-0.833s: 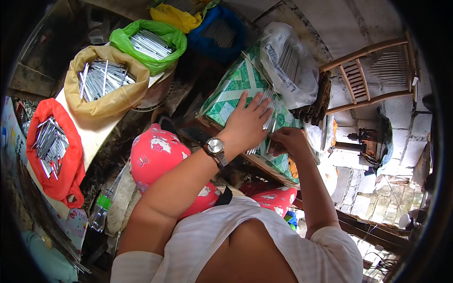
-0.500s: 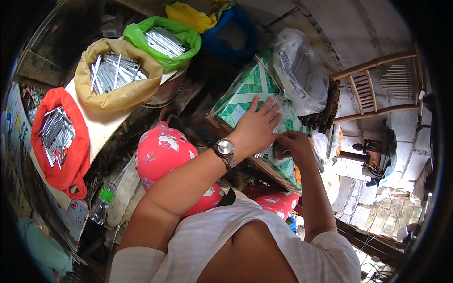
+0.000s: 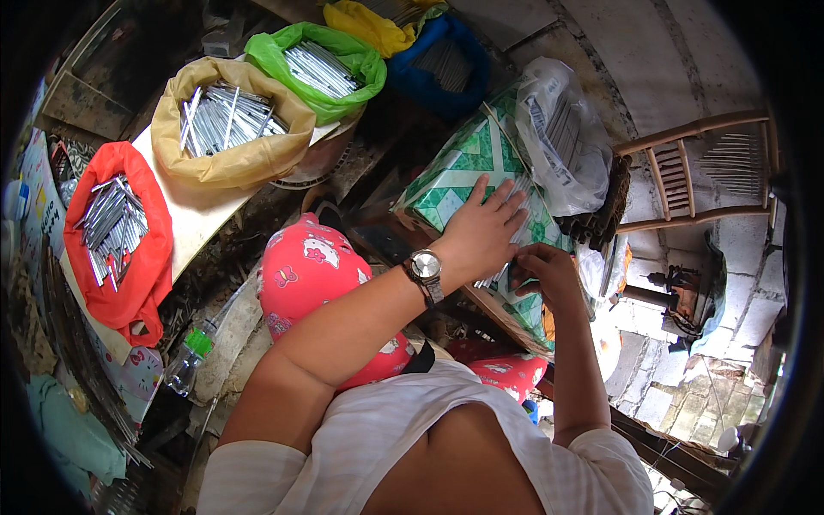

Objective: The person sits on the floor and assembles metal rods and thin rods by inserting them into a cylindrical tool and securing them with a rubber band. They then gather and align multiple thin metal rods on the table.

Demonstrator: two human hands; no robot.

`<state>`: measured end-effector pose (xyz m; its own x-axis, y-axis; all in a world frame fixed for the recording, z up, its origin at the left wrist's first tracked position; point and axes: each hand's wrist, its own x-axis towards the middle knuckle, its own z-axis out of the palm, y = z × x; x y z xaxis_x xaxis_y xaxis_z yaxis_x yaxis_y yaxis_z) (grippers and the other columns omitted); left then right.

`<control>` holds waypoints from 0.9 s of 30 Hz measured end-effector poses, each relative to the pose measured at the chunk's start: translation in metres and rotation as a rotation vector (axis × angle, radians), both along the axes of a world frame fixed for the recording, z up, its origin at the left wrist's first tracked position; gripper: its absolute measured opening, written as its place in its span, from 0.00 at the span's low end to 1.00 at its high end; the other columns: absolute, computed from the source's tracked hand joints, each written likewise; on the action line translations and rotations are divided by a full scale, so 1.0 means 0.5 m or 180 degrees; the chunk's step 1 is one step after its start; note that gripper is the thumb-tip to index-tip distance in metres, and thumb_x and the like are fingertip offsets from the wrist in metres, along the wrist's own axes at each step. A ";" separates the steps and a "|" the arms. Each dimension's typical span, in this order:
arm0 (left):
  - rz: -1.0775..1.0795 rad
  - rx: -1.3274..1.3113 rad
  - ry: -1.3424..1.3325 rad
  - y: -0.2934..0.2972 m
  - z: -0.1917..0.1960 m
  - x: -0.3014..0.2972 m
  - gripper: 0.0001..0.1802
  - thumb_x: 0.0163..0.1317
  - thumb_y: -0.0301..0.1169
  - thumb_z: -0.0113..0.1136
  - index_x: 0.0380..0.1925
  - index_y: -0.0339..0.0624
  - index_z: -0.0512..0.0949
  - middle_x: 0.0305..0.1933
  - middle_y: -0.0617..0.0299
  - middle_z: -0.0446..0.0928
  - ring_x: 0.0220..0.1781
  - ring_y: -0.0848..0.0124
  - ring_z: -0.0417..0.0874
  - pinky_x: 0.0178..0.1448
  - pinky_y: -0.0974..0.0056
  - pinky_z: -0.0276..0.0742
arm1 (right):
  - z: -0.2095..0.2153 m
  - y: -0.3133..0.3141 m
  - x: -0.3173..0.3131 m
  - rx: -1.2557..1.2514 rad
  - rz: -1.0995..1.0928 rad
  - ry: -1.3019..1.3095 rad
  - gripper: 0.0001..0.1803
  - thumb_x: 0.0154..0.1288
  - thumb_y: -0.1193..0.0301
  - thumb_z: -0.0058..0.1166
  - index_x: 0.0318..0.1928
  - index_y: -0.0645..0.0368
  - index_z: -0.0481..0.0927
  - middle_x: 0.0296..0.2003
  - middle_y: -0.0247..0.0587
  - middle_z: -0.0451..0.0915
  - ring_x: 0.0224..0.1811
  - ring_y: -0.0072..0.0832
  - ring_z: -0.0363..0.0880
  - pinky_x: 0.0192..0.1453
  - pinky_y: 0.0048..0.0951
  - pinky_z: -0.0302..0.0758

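My left hand (image 3: 483, 232), with a watch (image 3: 426, 264) on its wrist, lies flat with fingers spread on a green patterned cover (image 3: 455, 176). Thin pale rods (image 3: 520, 190) show beyond its fingertips, and more ends stick out near the heel of the palm. Close beside it, my right hand (image 3: 549, 273) has bent, drawn-in fingers at the rods' near side. Whatever is between those fingertips is too small to make out. The cover is spread over a wooden-edged table (image 3: 506, 324) in front of me.
Metal rods fill a red bag (image 3: 151, 296), a tan bag (image 3: 215, 172) and a green bag (image 3: 266, 53) at left. A blue bag (image 3: 470, 96) and a clear plastic bag (image 3: 571, 184) hold more. A bottle (image 3: 187, 365) lies left; a wooden rack (image 3: 687, 221) stands right.
The whole view has shifted slightly, so the scene sits a little lower and further right. My left hand stays flat on the rods; my right fingers have opened slightly.
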<state>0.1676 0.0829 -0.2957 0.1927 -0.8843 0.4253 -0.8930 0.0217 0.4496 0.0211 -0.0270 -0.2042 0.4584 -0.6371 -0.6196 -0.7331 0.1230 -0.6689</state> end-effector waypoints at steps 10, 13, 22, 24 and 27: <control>0.0005 0.0017 -0.0041 0.003 0.004 0.001 0.30 0.70 0.47 0.53 0.68 0.44 0.74 0.78 0.53 0.65 0.82 0.53 0.56 0.82 0.36 0.45 | -0.005 0.002 -0.001 -0.0021 -0.0038 -0.0035 0.09 0.69 0.72 0.59 0.44 0.66 0.81 0.29 0.40 0.83 0.25 0.27 0.85 0.29 0.30 0.85; 0.0004 0.0023 -0.0046 0.003 0.006 0.001 0.30 0.70 0.46 0.53 0.68 0.44 0.74 0.78 0.53 0.65 0.82 0.53 0.57 0.82 0.36 0.45 | -0.006 0.001 -0.001 0.0000 -0.0017 -0.0047 0.08 0.69 0.72 0.58 0.44 0.64 0.80 0.29 0.39 0.83 0.26 0.27 0.84 0.29 0.30 0.85; -0.0036 0.0029 -0.0032 0.002 0.004 0.002 0.30 0.70 0.46 0.53 0.68 0.43 0.73 0.78 0.52 0.64 0.82 0.53 0.56 0.81 0.35 0.46 | -0.010 0.005 -0.004 -0.0044 -0.0099 -0.0156 0.10 0.67 0.72 0.60 0.43 0.67 0.82 0.28 0.41 0.83 0.24 0.27 0.84 0.27 0.30 0.85; -0.0034 0.0054 -0.0055 0.002 0.005 0.003 0.31 0.70 0.46 0.53 0.68 0.43 0.73 0.78 0.52 0.64 0.82 0.53 0.56 0.81 0.35 0.46 | -0.012 0.005 -0.004 -0.0079 -0.0104 -0.0175 0.10 0.66 0.72 0.60 0.43 0.67 0.82 0.28 0.41 0.83 0.24 0.27 0.84 0.27 0.30 0.85; -0.0060 0.0092 -0.0053 0.002 0.008 0.004 0.31 0.70 0.46 0.54 0.68 0.43 0.73 0.78 0.52 0.64 0.82 0.53 0.56 0.81 0.34 0.46 | -0.014 0.006 -0.006 -0.0077 -0.0154 -0.0179 0.10 0.66 0.72 0.61 0.43 0.67 0.83 0.28 0.40 0.83 0.24 0.27 0.83 0.27 0.30 0.84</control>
